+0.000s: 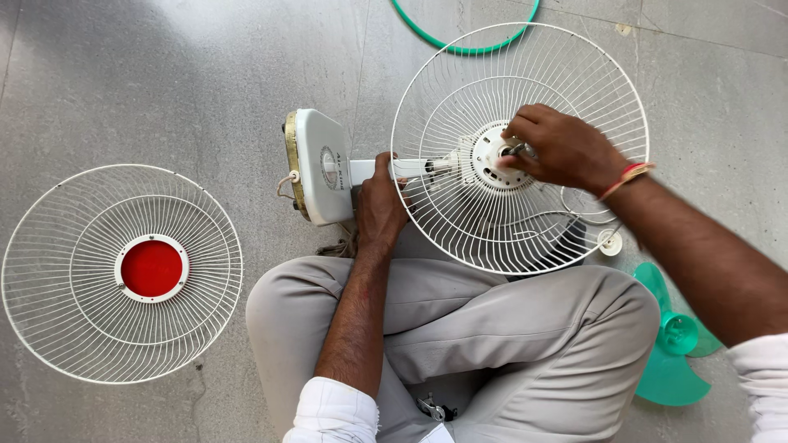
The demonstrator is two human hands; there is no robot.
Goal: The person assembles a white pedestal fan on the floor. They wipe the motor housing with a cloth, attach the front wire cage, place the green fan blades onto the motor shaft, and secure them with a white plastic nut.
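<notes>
1. Two hands work on a white fan [328, 168] near the middle of the frame.
2. Our left hand [379, 205] wraps around the fan's neck.
3. Our right hand [562, 148] pinches the hub inside the back wire guard [460, 221].
4. We see another wire guard with a red middle [123, 271] at the left and green blades [669, 365] at the lower right.

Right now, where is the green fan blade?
In the head view the green fan blade lies on the floor at the lower right, beside the person's right knee and just below the wire guard that the right hand works on.
</notes>
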